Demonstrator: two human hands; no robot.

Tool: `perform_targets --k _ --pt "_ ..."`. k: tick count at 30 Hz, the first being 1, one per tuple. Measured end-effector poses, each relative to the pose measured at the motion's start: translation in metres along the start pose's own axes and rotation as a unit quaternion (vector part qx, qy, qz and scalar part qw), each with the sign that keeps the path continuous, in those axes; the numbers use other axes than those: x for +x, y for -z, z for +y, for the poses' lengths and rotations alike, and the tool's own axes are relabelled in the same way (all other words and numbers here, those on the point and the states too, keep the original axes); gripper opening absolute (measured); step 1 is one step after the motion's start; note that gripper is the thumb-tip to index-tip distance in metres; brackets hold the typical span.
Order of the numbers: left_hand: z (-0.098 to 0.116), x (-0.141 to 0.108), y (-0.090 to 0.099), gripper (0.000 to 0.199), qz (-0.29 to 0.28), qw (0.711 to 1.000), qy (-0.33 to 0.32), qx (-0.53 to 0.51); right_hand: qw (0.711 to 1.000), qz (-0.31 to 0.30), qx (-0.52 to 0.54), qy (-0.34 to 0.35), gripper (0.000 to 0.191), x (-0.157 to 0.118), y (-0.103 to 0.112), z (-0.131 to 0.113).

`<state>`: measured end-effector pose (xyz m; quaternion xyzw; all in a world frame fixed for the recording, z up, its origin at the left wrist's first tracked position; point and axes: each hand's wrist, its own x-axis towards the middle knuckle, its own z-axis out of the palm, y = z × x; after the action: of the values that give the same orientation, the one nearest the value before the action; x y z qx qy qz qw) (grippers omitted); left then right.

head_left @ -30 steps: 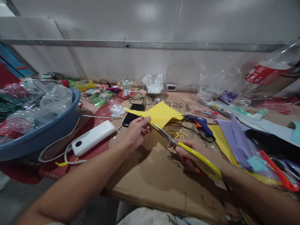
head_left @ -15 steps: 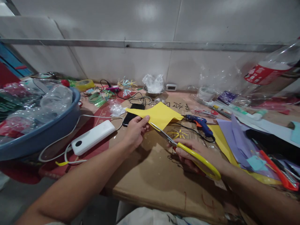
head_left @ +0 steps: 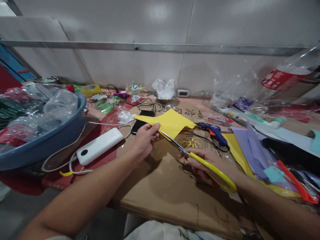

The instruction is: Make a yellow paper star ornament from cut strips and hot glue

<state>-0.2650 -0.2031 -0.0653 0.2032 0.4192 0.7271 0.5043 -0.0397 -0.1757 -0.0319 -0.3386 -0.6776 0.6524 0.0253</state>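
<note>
Pinching the near edge of a thin yellow sheet [head_left: 172, 123] between thumb and fingers, your left hand [head_left: 146, 140] steadies it above brown cardboard [head_left: 162, 193]. Your right hand [head_left: 203, 163] is closed around the handles of metal-bladed scissors with yellow grips [head_left: 212, 166]; their tips meet the sheet's near edge, just beside your left fingertips. Between your forearms, a broad stretch of cardboard runs to its near edge, in front of your body. Beyond, the sheet's left corner reaches over a black phone [head_left: 136, 127]; its right corner lies beside the nozzle of a blue glue gun [head_left: 218, 134]. A white oblong plastic device [head_left: 100, 146] and a blue plastic basin [head_left: 67, 130] bound your left side; layered purple sheets [head_left: 257, 155] and a red-orange-handled tool [head_left: 297, 185] crowd your right.
</note>
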Motion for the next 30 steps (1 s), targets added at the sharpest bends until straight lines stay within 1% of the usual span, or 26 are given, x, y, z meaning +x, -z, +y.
perform_targets --k 12,17,24,30 --pt "-0.001 0.002 0.001 0.042 0.003 1.000 -0.002 0.006 1.000 0.000 0.010 -0.007 0.051 0.002 0.003 0.006" --pt "-0.002 0.001 0.001 0.040 0.006 1.000 0.001 0.008 1.000 -0.002 -0.010 -0.003 0.049 0.002 0.004 0.007" --pt "-0.003 0.000 0.001 0.040 -0.005 1.000 0.019 -0.002 0.999 0.004 -0.026 -0.018 0.058 0.001 -0.003 -0.005" --pt "-0.002 0.000 0.001 0.041 -0.007 1.000 0.015 -0.007 1.000 0.005 -0.016 -0.003 0.058 0.002 -0.005 -0.003"
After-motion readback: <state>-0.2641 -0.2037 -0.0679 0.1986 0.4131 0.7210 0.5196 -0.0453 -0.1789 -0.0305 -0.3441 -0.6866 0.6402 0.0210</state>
